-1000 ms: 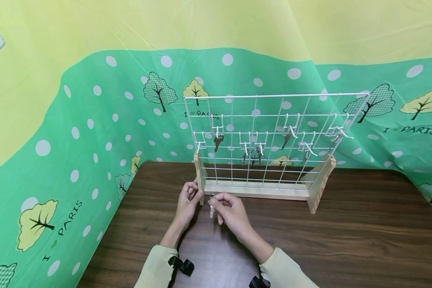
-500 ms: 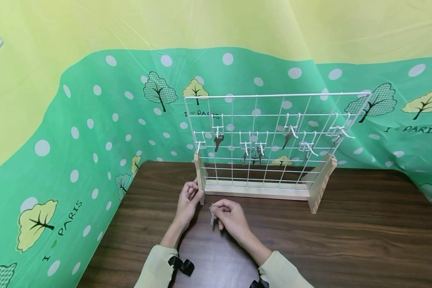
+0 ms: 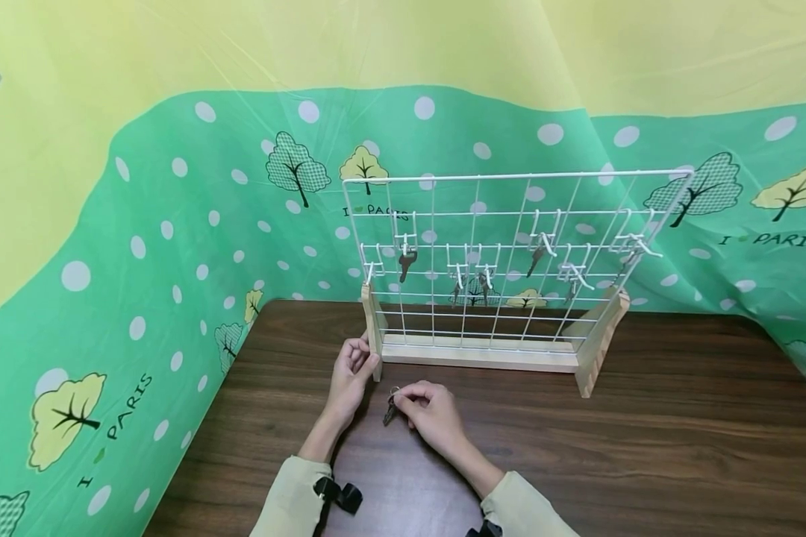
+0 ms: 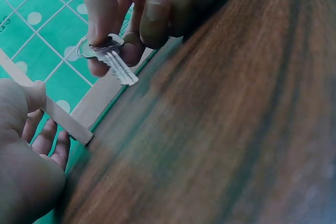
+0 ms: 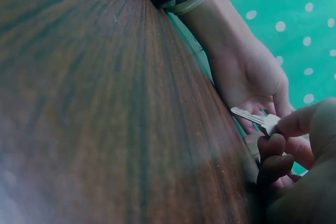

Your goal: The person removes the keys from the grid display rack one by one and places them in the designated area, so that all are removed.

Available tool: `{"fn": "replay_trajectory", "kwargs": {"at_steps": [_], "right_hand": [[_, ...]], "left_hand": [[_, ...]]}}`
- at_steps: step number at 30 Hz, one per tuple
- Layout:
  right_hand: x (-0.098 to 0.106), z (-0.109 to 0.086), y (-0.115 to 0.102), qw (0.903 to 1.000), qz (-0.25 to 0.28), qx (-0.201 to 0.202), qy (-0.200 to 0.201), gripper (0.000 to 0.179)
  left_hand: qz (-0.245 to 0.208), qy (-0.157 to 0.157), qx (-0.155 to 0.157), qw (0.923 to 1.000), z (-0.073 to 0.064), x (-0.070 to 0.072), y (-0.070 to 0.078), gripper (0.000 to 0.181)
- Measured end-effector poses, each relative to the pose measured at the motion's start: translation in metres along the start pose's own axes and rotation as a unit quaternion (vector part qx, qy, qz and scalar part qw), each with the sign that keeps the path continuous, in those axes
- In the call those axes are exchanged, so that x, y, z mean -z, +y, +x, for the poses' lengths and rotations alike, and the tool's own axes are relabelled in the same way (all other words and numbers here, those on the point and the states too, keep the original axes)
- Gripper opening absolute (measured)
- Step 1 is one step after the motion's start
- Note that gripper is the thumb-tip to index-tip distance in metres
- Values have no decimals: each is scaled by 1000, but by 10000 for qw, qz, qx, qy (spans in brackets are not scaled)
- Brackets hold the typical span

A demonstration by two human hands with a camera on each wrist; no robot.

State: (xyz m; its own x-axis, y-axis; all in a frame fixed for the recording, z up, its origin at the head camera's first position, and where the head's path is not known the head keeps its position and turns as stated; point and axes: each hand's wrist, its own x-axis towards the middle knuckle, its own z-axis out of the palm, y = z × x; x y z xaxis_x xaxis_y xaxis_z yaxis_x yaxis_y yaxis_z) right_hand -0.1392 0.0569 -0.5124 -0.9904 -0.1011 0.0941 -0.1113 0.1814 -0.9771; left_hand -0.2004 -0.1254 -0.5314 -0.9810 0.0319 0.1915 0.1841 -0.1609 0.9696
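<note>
A metal key (image 3: 389, 412) with a small ring hangs from my right hand (image 3: 434, 414), which pinches it between thumb and fingers just above the table. Its toothed blade (image 4: 122, 69) points down and away from the fingertips in the left wrist view. My left hand (image 3: 348, 382) grips the left wooden leg (image 3: 374, 324) of a white wire grid rack, thumb in front and fingers partly hidden behind. On the grid, a dark key (image 3: 407, 264) and several other keys hang from white hooks. One hook (image 3: 372, 272) at the far left shows no key on it.
The rack's wooden base (image 3: 477, 356) stands on a dark wood-grain table (image 3: 678, 432). A right wooden leg (image 3: 601, 347) supports its other end. Green and yellow printed cloth (image 3: 175, 298) encloses the table's back and left side. Black wrist cameras (image 3: 339, 495) sit at both sleeves.
My right hand has drawn back from the rack's base toward me, carrying the key. The key has swung to a slanted angle and looks darker. My left hand stays in place.
</note>
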Motion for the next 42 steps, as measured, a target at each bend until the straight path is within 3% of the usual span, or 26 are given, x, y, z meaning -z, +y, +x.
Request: {"fn": "replay_trajectory", "kwargs": {"at_steps": [3,7,12,19,21,28,35,42], "right_hand": [[1,2,9,9971,-536,540,-91,8],[1,8,23,9911,-1003,865,-164,10],[-1,10,29,9899,-935,1050,-177,10],[-4,14,35,9865,-1266,1036,23,7],[-5,13,32,9829,-1404,1192,94,9],[-5,7,9,9767,-1822,1103,272,9],[-5,6,8,9678,-2171,1243,294,14],[-2,7,9,9733,-1952,1201,122,14]], "left_hand": [[-33,6,18,10000,0,0,1,20],[-63,3,23,10000,-1,0,2,19],[5,-11,-32,10000,0,0,0,22],[18,38,36,10000,0,0,-1,24],[3,40,65,10000,0,-1,0,25],[-41,5,70,10000,-1,-1,2,24],[-116,29,92,9999,-1,-2,5,24],[-98,44,76,9999,-1,-2,4,25]]}}
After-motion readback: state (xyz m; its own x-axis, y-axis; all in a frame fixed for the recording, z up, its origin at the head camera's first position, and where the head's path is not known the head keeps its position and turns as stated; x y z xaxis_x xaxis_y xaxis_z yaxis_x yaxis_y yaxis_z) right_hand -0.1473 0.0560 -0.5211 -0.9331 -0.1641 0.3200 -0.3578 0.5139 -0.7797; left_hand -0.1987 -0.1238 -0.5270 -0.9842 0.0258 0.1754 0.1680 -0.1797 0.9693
